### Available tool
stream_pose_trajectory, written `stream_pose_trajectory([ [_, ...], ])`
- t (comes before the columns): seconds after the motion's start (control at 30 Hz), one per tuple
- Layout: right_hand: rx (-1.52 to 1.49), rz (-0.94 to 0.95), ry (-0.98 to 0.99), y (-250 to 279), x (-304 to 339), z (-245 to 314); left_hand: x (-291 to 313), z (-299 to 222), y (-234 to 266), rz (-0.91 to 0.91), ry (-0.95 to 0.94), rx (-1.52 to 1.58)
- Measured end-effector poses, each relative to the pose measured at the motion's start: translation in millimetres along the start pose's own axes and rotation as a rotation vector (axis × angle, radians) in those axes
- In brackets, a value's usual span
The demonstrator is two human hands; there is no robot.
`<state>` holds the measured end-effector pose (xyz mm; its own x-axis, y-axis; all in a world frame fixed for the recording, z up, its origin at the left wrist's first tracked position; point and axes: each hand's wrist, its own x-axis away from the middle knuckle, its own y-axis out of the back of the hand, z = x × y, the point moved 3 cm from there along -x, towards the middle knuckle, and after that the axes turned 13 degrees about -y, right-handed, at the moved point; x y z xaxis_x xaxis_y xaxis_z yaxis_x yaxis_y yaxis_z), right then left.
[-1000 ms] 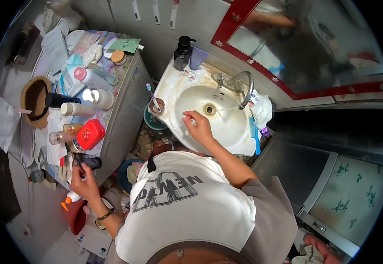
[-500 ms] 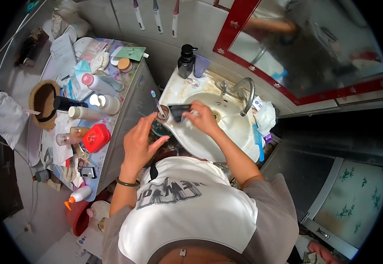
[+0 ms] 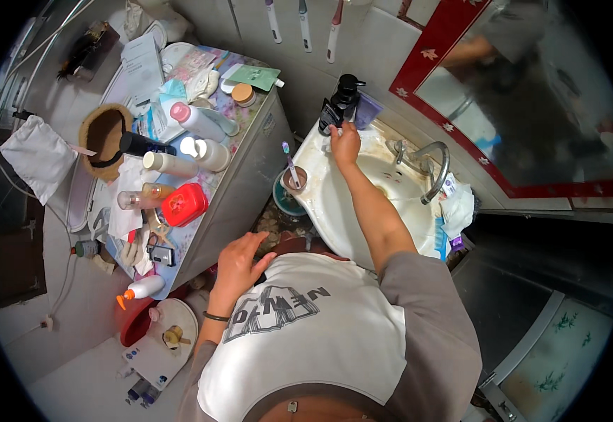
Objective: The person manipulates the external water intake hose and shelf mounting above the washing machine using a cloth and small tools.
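Observation:
At the back left corner of the white sink [image 3: 334, 211], my right hand [image 3: 345, 145] is closed on a black tube [image 3: 330, 114]. The tube stands against a black pump bottle [image 3: 349, 90], and a translucent purple container [image 3: 367, 110] sits just right of the bottle. My fingers partly cover the tube's lower end. My left hand [image 3: 238, 265] hovers in front of my shirt, fingers spread, holding nothing. Between the hands, a brown cup [image 3: 294, 184] rests on the sink's left rim. A white and purple toothbrush [image 3: 290, 163] leans upright in it.
A curved metal faucet [image 3: 441, 158] rises at the sink's right, beside a blue comb [image 3: 440, 235] and white tissue. On the left, a cabinet top is crowded with bottles, a red box [image 3: 184, 205] and a brown basket [image 3: 106, 141]. A red-framed mirror [image 3: 454, 105] hangs behind.
My right hand has carried the black tube from beside the cup to the pump bottle. My left hand has drawn back from the cup toward my body. The view has shifted.

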<state>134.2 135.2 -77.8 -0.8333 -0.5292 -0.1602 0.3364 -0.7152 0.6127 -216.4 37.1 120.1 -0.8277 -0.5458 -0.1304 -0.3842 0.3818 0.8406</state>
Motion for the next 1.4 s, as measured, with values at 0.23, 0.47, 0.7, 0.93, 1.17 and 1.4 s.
stream_pose_trajectory([
  [0.23, -0.014, 0.033, -0.062, -1, 15, 1, -1, 4, 1, 0.007, 0.023, 0.040],
  [0.47, -0.115, 0.065, -0.090, 32, 37, -19, -22, 5, -2, 0.032, -0.108, 0.047],
  [0.7, -0.189, -0.113, -0.394, 80, 67, -77, -37, 1, -1, 0.029, -0.194, 0.074],
  [0.93, -0.008, -0.366, -0.328, 113, 56, -100, -30, 4, 3, 0.012, -0.161, 0.088],
  [1.17, -0.113, -0.344, -0.522, 106, 55, -132, -19, 6, 7, -0.023, -0.115, 0.084],
  [1.4, -0.887, -0.523, -0.619, 169, 51, -306, -11, 13, 6, -0.055, -0.088, 0.070],
])
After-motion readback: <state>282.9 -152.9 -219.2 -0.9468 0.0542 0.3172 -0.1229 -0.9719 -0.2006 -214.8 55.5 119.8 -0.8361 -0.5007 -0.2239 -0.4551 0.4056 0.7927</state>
